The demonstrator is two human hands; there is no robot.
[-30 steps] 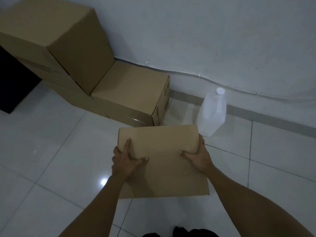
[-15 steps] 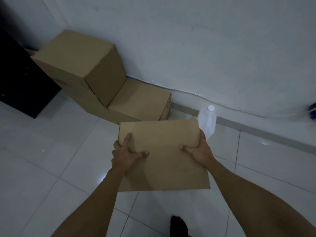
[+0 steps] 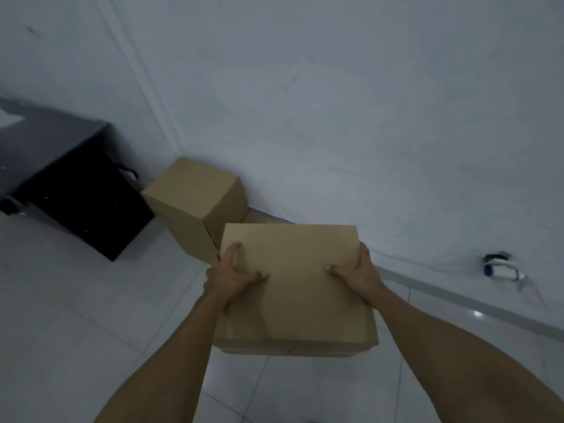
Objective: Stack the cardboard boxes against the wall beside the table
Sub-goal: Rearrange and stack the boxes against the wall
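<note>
I hold a closed brown cardboard box (image 3: 294, 297) up in front of me, above the white floor. My left hand (image 3: 232, 277) grips its left edge, thumb on the top. My right hand (image 3: 357, 274) grips its right edge the same way. Beyond it, a stack of cardboard boxes (image 3: 195, 206) stands against the wall beside the black table (image 3: 73, 184). The low box to the right of that stack is hidden behind the box I carry.
White wall (image 3: 335, 117) ahead with a grey skirting strip along its foot. A small white and blue object (image 3: 500, 270) lies on the floor by the wall at the right. White tiled floor (image 3: 76, 315) spreads out at the left.
The carried box has risen with my view, and the stack now appears farther off and smaller. The white jug has gone out of sight. Both hands keep their grip.
</note>
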